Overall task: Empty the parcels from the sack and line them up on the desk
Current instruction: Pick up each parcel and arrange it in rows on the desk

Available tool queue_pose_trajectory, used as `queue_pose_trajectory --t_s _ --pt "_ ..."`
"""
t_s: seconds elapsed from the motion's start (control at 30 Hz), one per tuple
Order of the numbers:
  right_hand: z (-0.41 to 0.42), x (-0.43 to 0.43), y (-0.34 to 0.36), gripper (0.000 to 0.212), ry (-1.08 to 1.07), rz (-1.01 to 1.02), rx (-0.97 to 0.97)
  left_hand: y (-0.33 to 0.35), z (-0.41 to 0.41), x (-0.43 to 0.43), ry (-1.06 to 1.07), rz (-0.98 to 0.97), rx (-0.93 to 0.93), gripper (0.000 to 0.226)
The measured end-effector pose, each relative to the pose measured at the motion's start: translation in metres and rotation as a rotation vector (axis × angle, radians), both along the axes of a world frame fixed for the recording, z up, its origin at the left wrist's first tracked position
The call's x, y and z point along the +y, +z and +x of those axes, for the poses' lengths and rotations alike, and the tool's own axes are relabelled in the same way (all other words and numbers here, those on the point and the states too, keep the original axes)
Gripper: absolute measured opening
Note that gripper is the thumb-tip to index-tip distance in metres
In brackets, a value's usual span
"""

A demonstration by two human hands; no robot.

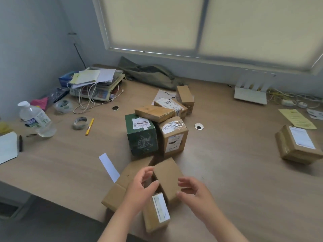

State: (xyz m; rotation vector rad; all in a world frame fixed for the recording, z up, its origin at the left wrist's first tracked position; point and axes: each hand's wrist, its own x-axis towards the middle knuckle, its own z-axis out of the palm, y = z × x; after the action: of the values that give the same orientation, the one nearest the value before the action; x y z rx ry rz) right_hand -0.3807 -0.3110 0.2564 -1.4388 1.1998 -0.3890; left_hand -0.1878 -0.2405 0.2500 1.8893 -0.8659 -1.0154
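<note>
Parcels [173, 137] are brown with white labels, beside the green box [141, 137]. Left hand [139, 189] and right hand [195, 193] are spread open.

A wide window [209, 27] is filling the far wall, and its pale blinds [152, 21] are letting soft daylight through. Grey-blue walls [26, 41] are meeting in the left corner. A wooden worktop [227, 154] is running along below the window, and grey floor [52, 229] is showing under its near edge.

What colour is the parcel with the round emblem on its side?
The parcel is dark green; the head view shows it.
</note>
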Motion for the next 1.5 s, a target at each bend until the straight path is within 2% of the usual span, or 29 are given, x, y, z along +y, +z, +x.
queue_pose_trajectory --t_s 0.23,0.37,0.47,0.57,0.67,0.73,0.8,0.9,0.97,1.03,1.2,1.3,1.5 --pt "0.026 0.045 -0.052 0.031 -0.105 0.183 0.211 -0.049 0.022 0.012 -0.146 0.230 0.126 0.038" --pt "0.032 0.060 -0.065 0.038 -0.113 0.320 0.264 -0.057 0.028 0.014 -0.269 0.318 0.147 0.036" --pt "0.035 0.067 -0.063 0.050 -0.178 0.500 0.181 -0.061 0.028 0.017 -0.306 0.334 0.168 0.029" --pt "0.032 0.074 -0.059 0.029 -0.213 0.697 0.024 -0.066 0.026 0.019 -0.346 0.347 0.192 0.025" --pt "0.022 0.077 -0.062 0.037 -0.325 0.749 -0.069 -0.070 0.020 0.021 -0.345 0.397 0.242 0.035" --pt "0.015 0.075 -0.062 0.046 -0.388 0.769 -0.083 -0.068 0.013 0.021 -0.326 0.429 0.282 0.034" --pt "0.007 0.071 -0.060 0.047 -0.400 0.762 -0.047 -0.066 0.004 0.018 -0.305 0.463 0.323 0.037" --pt "-0.008 0.065 -0.050 0.032 -0.434 0.699 0.000 -0.056 -0.015 0.011 -0.271 0.474 0.367 0.039" --pt "-0.022 0.060 -0.040 0.029 -0.469 0.640 0.002 -0.052 -0.029 0.006 -0.268 0.415 0.459 0.036" --pt "-0.036 0.055 -0.030 0.037 -0.502 0.564 0.014 -0.046 -0.046 0.003 -0.297 0.346 0.540 0.027" --pt "-0.060 0.043 -0.003 0.029 -0.525 0.303 -0.056 -0.045 -0.081 -0.010 -0.237 0.154 0.503 0.048" --pt "-0.065 0.036 0.015 0.041 -0.560 0.163 -0.159 -0.033 -0.089 -0.017 -0.247 -0.029 0.501 0.044" --pt "-0.064 0.025 0.049 0.065 -0.386 0.066 -0.340 0.015 -0.089 -0.033 -0.213 -0.301 0.688 0.076"
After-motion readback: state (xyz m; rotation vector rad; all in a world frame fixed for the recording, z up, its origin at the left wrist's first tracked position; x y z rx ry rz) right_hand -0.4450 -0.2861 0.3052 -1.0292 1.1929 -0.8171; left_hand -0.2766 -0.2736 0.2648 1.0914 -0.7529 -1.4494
